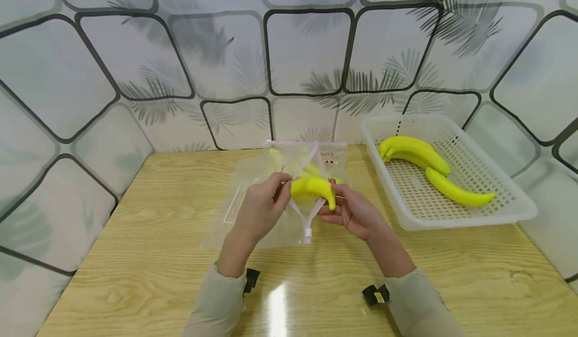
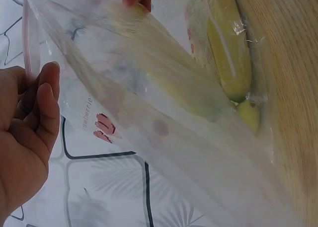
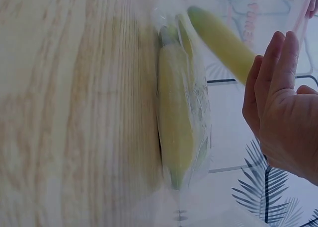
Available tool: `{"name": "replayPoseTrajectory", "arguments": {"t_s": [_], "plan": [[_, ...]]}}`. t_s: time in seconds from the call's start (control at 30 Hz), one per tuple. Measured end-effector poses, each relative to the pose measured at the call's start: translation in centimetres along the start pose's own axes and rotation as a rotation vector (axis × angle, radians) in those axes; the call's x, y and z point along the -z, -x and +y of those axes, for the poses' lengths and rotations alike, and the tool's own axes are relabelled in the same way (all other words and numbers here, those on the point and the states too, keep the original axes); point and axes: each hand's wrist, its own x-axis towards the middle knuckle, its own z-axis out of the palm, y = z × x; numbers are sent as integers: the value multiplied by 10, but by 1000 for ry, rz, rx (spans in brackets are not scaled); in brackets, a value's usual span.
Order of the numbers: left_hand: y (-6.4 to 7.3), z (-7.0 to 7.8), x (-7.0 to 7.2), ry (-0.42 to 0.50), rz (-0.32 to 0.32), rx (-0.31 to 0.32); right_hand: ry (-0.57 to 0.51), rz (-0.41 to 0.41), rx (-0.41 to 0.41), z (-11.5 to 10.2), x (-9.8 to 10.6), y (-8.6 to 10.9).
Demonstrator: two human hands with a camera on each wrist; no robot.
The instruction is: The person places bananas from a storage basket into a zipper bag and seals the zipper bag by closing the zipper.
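Observation:
A clear zip bag (image 1: 266, 234) with a pink zip edge and white slider hangs open-mouthed between the hands. The left hand (image 1: 265, 196) pinches the zip edge between thumb and fingers; in the left wrist view the left hand (image 2: 30, 132) is at that edge. At the bag's mouth, the right hand (image 1: 356, 211) grips a yellow banana (image 1: 311, 186) near its end. The banana (image 3: 223, 45) slants down within the clear plastic in the right wrist view, its upper part hidden by the right hand (image 3: 285, 108). More bananas (image 3: 175, 113) lie behind it in clear plastic on the table.
A white perforated basket (image 1: 469, 222) stands on the right of the wooden table (image 1: 149, 267). Several bananas (image 1: 415, 154) lie in it. A patterned wall covering (image 1: 311, 51) rises at the table's back edge.

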Motion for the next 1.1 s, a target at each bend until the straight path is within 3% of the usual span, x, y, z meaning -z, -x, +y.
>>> {"name": "replayPoseTrajectory", "arguments": {"t_s": [0.33, 0.6, 0.77, 1.1], "plan": [[0, 0, 2, 0, -3, 11, 15, -8, 15, -2, -4, 2], [-3, 4, 7, -14, 52, -1, 211, 6, 116, -13, -19, 14], [-4, 5, 10, -33, 79, 3, 259, 2, 138, -16, -28, 21], [-3, 12, 11, -51, 64, -7, 278, 85, 190, -5, -27, 14]]}}
